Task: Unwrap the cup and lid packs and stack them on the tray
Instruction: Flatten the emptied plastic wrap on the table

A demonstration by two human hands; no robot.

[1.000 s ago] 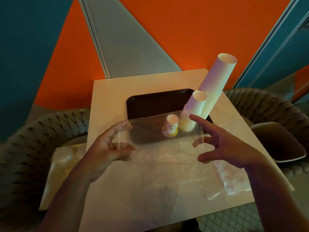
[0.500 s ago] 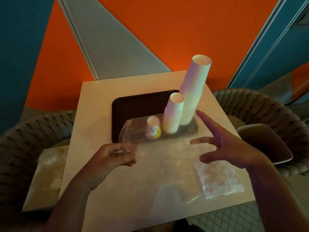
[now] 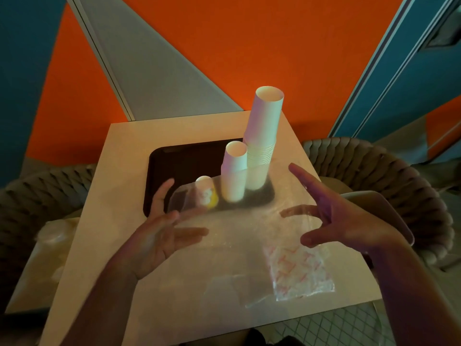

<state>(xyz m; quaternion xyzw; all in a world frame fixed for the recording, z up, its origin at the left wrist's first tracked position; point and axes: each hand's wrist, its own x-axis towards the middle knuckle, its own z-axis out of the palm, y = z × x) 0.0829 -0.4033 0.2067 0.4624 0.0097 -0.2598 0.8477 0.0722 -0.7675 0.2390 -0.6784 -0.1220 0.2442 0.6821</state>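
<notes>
Now both hands are spreading a clear plastic wrapper (image 3: 239, 236) over the table (image 3: 129, 151): the left hand (image 3: 159, 236) and right hand (image 3: 334, 221) are touching it with splayed, straight fingers. Behind, three paper cup stacks (image 3: 262, 146) are standing on the dark tray (image 3: 179, 166).

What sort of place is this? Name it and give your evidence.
Probably a café or fast-food seating area: a small square table bearing a dark serving tray with stacks of paper cups, woven chairs round it, and bold orange and teal wall panels.
</notes>
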